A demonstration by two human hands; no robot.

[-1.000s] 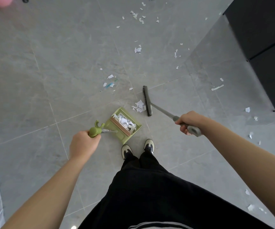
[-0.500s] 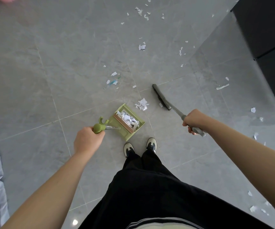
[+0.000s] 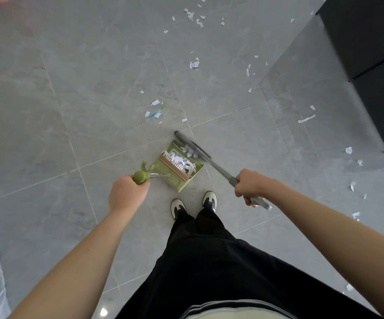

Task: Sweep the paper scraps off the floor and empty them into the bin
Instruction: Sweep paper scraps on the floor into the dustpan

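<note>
On the grey tile floor (image 3: 71, 88), just ahead of two shoes (image 3: 178, 207), sits a green dustpan (image 3: 177, 178). White paper scraps (image 3: 183, 161) lie piled inside it. At 8 o'clock from the pan, the left hand (image 3: 126, 194) is curled tight round the green dustpan handle (image 3: 141, 177). At 3 o'clock from the pan, the right hand (image 3: 251, 186) grips the grey broom handle (image 3: 221, 171). The broom head (image 3: 190, 143) rests at the pan's open edge, touching the scraps there. More loose scraps (image 3: 194, 64) lie well apart, at 12 o'clock and 3 o'clock. A dark cabinet (image 3: 370, 54) stands at 2 o'clock.
</note>
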